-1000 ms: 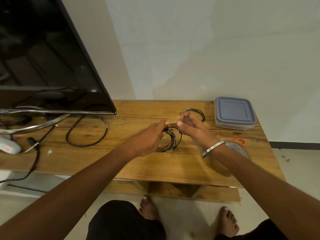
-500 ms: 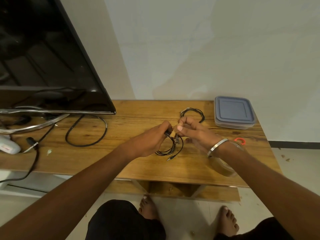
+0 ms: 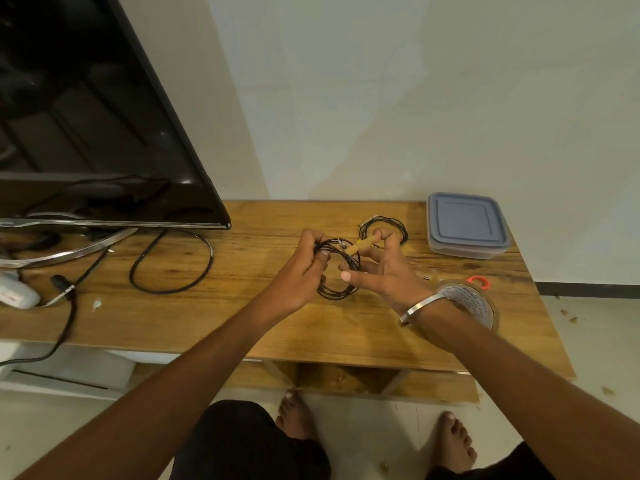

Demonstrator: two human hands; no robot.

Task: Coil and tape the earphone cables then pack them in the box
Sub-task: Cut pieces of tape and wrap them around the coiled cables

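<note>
My left hand (image 3: 298,271) grips a black coiled earphone cable (image 3: 337,292) just above the wooden table (image 3: 263,306). My right hand (image 3: 384,275) pinches a short strip of brown tape (image 3: 362,244) in its fingertips, and the strip's other end lies on the top of the coil. A roll of tape (image 3: 474,303) hangs round my right wrist beside a metal bangle. A second coiled cable (image 3: 398,225) lies on the table behind my right hand. The box (image 3: 465,223), clear with a blue-grey lid on, stands at the back right.
A television (image 3: 86,116) on a metal stand fills the left. A loose black cable loop (image 3: 173,265) and a white adapter (image 3: 17,296) lie beneath it. A small orange object (image 3: 479,281) lies near the right edge. My bare feet show below the table.
My hands have drawn slightly apart. The right hand's fingers have spread and now hold the tape strip stretched out to the coil's top. The coil sits a little higher in my left hand.
</note>
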